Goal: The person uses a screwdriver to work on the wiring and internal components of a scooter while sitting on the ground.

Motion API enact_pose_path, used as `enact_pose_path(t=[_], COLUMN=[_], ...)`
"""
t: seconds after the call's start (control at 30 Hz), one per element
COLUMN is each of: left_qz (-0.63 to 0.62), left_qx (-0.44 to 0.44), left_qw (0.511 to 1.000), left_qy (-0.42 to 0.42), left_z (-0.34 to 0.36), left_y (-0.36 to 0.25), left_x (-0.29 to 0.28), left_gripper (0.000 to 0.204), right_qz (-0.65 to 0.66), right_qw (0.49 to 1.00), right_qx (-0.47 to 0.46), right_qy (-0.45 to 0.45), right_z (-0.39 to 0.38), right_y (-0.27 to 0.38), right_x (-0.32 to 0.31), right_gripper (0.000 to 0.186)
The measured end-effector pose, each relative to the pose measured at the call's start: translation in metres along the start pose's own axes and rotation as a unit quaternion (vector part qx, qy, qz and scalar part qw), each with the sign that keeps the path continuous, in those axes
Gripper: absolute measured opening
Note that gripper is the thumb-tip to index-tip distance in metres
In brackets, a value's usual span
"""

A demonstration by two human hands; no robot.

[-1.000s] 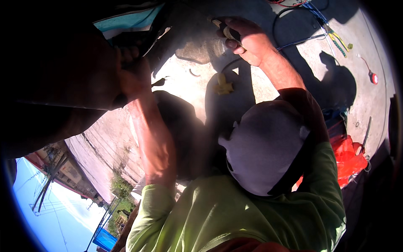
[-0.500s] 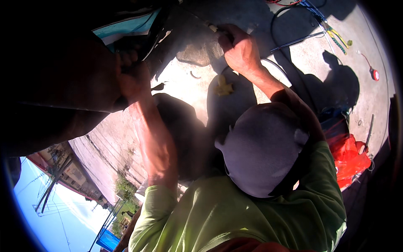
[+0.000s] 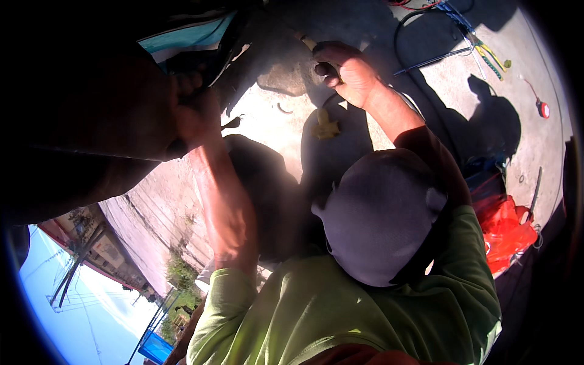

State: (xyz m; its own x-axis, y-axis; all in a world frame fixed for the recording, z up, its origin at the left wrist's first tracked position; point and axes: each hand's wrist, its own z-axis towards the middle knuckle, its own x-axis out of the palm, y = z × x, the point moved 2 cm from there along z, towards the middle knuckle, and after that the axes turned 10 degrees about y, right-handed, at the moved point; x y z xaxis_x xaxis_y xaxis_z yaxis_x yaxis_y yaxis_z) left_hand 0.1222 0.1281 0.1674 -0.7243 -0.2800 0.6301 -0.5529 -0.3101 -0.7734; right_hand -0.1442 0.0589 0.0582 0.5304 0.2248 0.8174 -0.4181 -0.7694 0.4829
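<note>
My left hand (image 3: 191,112) reaches up into shadow, fingers curled against the underside of a large dark object (image 3: 91,115); exactly what it grips is hard to make out. Beside it shows a teal-and-white panel (image 3: 182,38). My right hand (image 3: 350,73) is closed round a slim hand tool (image 3: 307,41) with a pale and dark handle, its tip lost in shadow. On the ground below lies a small yellow object (image 3: 325,126). A grey rounded cloth-covered shape (image 3: 380,216) lies between my forearms, low in the view.
At top right, cables, blue rods (image 3: 462,27) and yellow-green pliers-like tools (image 3: 490,58) lie on concrete (image 3: 535,152). A red-and-white round item (image 3: 542,109) and a crumpled red bag (image 3: 505,234) are on the right. A blue structure (image 3: 152,347) stands at lower left.
My right hand dipped and turned back-up, then rolled palm inward again, ending slightly lower than at first with the tool still in it. My left hand has barely moved.
</note>
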Motion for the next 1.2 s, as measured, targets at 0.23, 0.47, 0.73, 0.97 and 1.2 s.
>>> enact_pose_path(t=[0.23,0.47,0.73,0.97,1.2], left_qz=[0.023,0.009,-0.039,-0.03,-0.039], left_qx=[0.003,-0.004,0.004,-0.014,-0.03], left_qw=[1.0,1.0,0.996,0.999,0.998], left_qy=[-0.011,0.027,0.079,0.024,0.035], left_z=[0.0,0.0,0.006,0.004,-0.002], left_y=[0.006,0.004,0.0,0.004,0.005], left_x=[0.003,0.002,-0.016,-0.009,0.004], left_gripper=[0.029,0.028,0.028,0.028,0.023], right_qz=[-0.649,-0.309,0.058,-0.663,-0.536], right_qw=[0.678,0.942,0.998,0.655,0.809], right_qx=[-0.272,-0.117,0.013,-0.316,-0.233], right_qy=[-0.213,-0.061,0.016,-0.18,-0.065], right_z=[-0.023,-0.01,-0.011,-0.013,0.003], right_y=[0.011,0.015,0.012,0.009,0.012], right_x=[0.027,0.008,0.017,0.016,-0.007], right_gripper=[0.03,0.026,0.027,0.024,0.024])
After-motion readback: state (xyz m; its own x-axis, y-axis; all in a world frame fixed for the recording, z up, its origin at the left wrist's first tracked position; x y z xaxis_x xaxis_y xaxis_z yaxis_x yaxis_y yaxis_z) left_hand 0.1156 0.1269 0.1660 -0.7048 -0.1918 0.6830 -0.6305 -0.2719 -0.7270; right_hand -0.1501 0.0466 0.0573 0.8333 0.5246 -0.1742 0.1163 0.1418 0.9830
